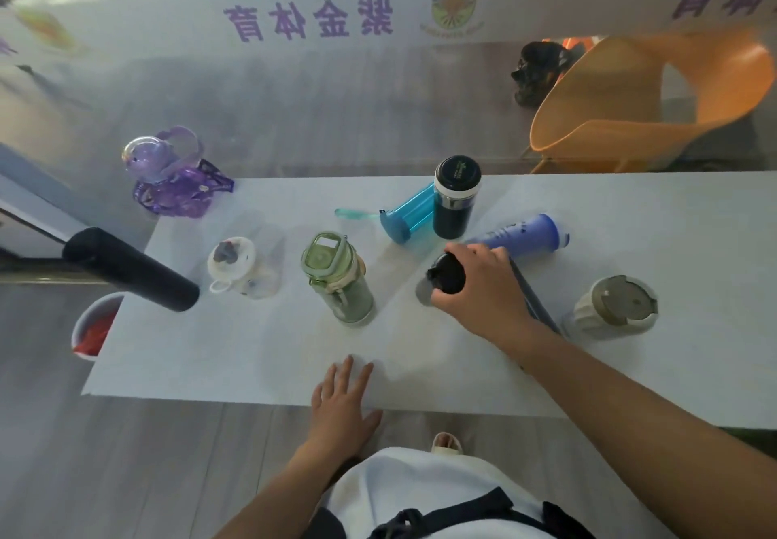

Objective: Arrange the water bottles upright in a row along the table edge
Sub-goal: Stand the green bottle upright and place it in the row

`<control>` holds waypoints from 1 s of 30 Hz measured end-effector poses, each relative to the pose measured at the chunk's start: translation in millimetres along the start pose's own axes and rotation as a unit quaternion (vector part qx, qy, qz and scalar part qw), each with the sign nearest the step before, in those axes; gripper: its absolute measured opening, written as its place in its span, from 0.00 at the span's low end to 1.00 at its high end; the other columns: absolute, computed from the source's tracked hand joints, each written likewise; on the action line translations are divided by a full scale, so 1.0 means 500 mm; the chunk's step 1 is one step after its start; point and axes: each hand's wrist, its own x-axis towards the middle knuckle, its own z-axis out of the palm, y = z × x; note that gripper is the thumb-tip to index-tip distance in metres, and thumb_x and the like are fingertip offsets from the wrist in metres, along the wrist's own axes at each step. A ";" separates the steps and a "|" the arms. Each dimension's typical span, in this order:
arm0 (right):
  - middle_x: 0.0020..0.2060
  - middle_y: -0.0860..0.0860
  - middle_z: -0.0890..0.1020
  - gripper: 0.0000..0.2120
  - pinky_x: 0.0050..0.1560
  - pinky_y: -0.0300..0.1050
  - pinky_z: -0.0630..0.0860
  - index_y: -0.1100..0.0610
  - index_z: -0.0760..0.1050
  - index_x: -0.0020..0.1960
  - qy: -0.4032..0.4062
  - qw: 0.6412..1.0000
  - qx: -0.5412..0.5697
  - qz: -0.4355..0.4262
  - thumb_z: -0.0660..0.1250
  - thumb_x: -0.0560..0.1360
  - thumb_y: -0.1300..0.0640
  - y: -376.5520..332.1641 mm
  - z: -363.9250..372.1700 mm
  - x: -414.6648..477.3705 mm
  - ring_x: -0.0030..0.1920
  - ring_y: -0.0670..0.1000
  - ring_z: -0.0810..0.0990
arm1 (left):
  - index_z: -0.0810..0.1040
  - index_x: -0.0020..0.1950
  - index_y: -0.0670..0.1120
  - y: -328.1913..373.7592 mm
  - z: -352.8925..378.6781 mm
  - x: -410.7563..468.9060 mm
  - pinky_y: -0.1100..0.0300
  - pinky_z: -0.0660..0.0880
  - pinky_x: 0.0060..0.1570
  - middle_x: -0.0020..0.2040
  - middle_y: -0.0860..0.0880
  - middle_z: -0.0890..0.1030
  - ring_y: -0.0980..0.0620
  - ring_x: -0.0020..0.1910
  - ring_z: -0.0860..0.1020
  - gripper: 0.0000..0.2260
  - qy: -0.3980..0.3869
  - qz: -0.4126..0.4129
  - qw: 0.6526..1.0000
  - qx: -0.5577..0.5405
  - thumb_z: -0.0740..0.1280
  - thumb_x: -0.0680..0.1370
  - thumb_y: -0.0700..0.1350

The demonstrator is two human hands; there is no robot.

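My right hand (483, 290) grips a dark bottle with a black lid (447, 273) near the middle of the white table (210, 353). My left hand (342, 397) rests flat and empty on the near edge. Standing upright are a green bottle (340, 278), a clear bottle with a white lid (239, 269), a black tumbler (456, 198), a cream cup (614, 307) and a purple bottle (168, 172) at the far left corner. A blue bottle (410, 212) and a lavender bottle (525, 231) lie on their sides. A black flask (130, 269) lies over the left edge.
A white bin (94, 324) with red contents stands on the floor left of the table. An orange chair (639, 105) and a dark bag (538, 71) sit beyond a glass wall behind the table. A dark flat object (534, 294) lies under my right forearm.
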 end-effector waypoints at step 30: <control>0.72 0.46 0.68 0.31 0.71 0.49 0.65 0.45 0.63 0.73 -0.070 0.983 0.085 -0.150 0.63 0.73 0.36 -0.179 -0.064 -0.138 0.71 0.50 0.64 | 0.58 0.77 0.59 -0.058 -0.124 -0.020 0.49 0.56 0.75 0.80 0.51 0.55 0.47 0.78 0.53 0.30 0.053 -0.083 0.982 -0.163 0.66 0.77 0.57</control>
